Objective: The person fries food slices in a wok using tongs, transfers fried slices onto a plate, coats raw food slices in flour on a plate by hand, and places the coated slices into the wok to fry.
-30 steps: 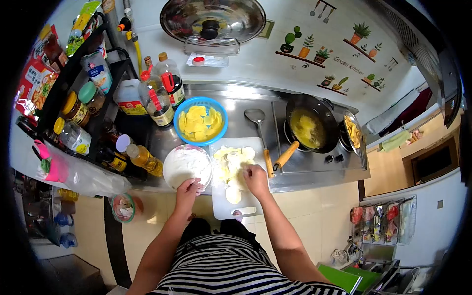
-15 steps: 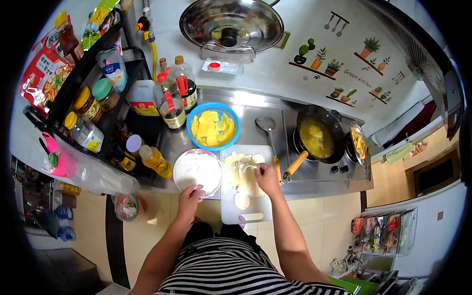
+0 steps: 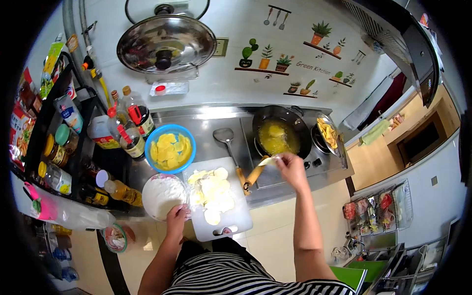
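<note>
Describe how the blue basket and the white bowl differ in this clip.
Colour: the blue basket is bright blue, while the white bowl is mostly white.
Contents: the basket holds yellow slices; the bowl holds a white powder.
Place: the basket sits farther back on the steel counter, the bowl nearer its front edge.
Shared: both are round, open-topped and left of the cutting board in the picture.

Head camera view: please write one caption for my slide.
Right hand holds a pale slice near the wok; left hand at the bowl.
</note>
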`<action>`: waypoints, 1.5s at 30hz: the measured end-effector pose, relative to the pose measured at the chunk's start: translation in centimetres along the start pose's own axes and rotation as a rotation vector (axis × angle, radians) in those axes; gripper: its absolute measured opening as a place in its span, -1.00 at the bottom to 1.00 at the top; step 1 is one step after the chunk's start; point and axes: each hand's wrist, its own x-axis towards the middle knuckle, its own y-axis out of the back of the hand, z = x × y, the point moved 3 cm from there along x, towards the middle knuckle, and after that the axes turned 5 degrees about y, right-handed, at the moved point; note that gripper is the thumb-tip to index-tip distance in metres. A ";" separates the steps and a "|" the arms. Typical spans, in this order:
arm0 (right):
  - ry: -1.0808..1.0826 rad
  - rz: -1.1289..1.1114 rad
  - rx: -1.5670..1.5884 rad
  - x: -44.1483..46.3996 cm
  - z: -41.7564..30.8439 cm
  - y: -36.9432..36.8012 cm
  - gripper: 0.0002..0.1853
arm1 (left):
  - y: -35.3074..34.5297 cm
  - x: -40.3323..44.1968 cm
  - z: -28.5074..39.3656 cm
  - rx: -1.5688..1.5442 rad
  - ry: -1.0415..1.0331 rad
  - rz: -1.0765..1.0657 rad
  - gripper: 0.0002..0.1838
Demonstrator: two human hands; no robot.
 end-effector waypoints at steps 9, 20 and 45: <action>-0.038 0.094 -0.555 9.8 13.8 3.3 -0.83 | -0.4 -0.7 -0.7 -0.110 0.030 0.085 -0.82; 0.035 0.352 -0.361 7.0 11.3 5.7 -0.80 | 0.3 -1.0 -0.4 -0.102 0.040 0.071 -0.87; -0.102 -0.025 0.126 -17.6 -5.4 -16.0 -0.83 | 3.5 1.6 2.2 0.088 0.063 -0.234 -0.81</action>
